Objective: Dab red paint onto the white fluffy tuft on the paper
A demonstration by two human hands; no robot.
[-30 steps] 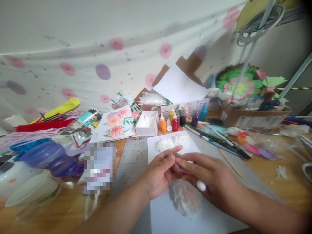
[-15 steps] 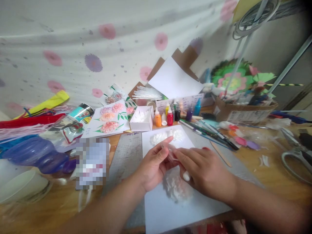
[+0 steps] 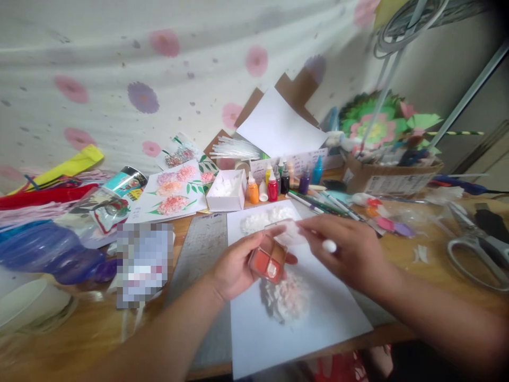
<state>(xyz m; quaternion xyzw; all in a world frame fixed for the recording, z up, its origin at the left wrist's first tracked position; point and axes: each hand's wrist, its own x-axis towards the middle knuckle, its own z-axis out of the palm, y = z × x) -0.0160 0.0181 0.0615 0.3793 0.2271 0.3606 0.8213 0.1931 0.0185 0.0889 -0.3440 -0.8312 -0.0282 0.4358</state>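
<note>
Pinching palette (image 3: 268,262), left hand (image 3: 234,265) closed.

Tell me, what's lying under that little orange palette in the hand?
Under the palette in the left hand lies white paper bearing a fluffy pinkish flower; its top edge is covered.
</note>
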